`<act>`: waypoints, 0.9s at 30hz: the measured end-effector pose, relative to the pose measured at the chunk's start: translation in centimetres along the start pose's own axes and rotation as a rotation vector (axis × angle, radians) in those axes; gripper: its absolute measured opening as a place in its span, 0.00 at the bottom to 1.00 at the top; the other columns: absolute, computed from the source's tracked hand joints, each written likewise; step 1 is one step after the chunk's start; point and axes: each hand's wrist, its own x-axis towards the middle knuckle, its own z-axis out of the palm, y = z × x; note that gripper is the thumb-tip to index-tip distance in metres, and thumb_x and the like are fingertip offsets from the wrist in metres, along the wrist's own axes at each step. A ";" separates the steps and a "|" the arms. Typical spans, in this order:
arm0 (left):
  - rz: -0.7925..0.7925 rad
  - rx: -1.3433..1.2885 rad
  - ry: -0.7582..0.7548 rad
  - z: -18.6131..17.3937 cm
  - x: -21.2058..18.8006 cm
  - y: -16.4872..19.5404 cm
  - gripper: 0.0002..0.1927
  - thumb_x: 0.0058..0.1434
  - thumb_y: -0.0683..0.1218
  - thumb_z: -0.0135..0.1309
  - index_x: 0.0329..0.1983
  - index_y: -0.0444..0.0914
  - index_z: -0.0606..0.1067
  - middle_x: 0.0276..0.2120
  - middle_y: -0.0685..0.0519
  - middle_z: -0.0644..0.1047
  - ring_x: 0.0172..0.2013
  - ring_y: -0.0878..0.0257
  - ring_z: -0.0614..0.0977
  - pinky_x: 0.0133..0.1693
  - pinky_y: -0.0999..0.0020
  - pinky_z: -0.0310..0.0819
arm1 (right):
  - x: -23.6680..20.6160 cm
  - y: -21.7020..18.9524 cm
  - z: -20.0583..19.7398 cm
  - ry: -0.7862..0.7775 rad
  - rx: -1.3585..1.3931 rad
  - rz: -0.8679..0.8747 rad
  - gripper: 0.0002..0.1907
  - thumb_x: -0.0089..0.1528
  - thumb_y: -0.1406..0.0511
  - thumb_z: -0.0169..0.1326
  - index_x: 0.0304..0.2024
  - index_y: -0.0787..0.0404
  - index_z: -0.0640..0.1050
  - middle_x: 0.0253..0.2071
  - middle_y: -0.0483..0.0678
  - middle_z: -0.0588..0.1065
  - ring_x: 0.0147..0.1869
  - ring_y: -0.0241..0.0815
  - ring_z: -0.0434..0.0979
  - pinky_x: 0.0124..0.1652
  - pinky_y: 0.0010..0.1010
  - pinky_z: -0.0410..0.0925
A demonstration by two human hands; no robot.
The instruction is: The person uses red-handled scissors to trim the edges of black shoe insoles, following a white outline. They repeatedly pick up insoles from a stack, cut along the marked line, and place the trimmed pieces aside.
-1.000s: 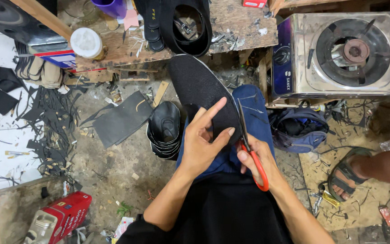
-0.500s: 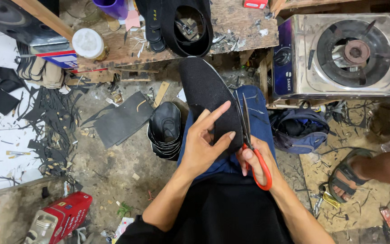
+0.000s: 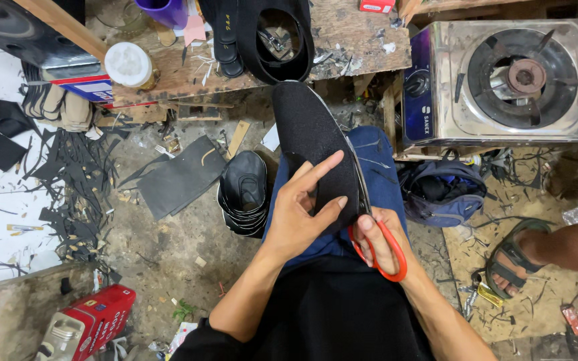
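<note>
The black, sole-shaped sheet of grainy rubber [image 3: 316,150] lies along the blue-trousered thigh [image 3: 376,174], not on the desk, with the left hand [image 3: 299,214] pinching its near end, thumb on top. The right hand [image 3: 379,241] has its grip closed through the red-handled scissors [image 3: 376,234] at the sheet's right edge. That thumb lies just beside the blades, so a slip could nick it or cut the outline crooked.
</note>
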 end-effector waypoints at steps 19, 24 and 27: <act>-0.066 -0.053 -0.028 -0.6 -0.6 -1.8 0.31 0.62 0.31 0.56 0.70 0.36 0.69 0.38 0.58 0.62 0.38 0.73 0.66 0.40 0.80 0.60 | 0.9 0.1 -1.8 -0.187 0.500 0.132 0.17 0.68 0.63 0.52 0.26 0.61 0.67 0.18 0.44 0.64 0.16 0.35 0.62 0.18 0.28 0.59; -0.071 -0.068 -0.017 -0.7 -0.7 -2.3 0.31 0.61 0.29 0.55 0.70 0.34 0.69 0.40 0.57 0.64 0.41 0.71 0.68 0.45 0.79 0.63 | 1.1 -0.8 -2.0 -0.212 0.576 -0.006 0.11 0.67 0.68 0.53 0.29 0.62 0.68 0.21 0.45 0.67 0.22 0.36 0.66 0.22 0.29 0.62; -0.030 -0.022 -0.025 -0.4 -0.8 -2.0 0.32 0.60 0.30 0.54 0.69 0.35 0.67 0.45 0.55 0.68 0.45 0.70 0.71 0.49 0.76 0.66 | 1.9 -0.5 -1.7 -0.155 0.521 -0.070 0.07 0.64 0.69 0.54 0.32 0.63 0.70 0.27 0.48 0.70 0.29 0.40 0.72 0.32 0.33 0.69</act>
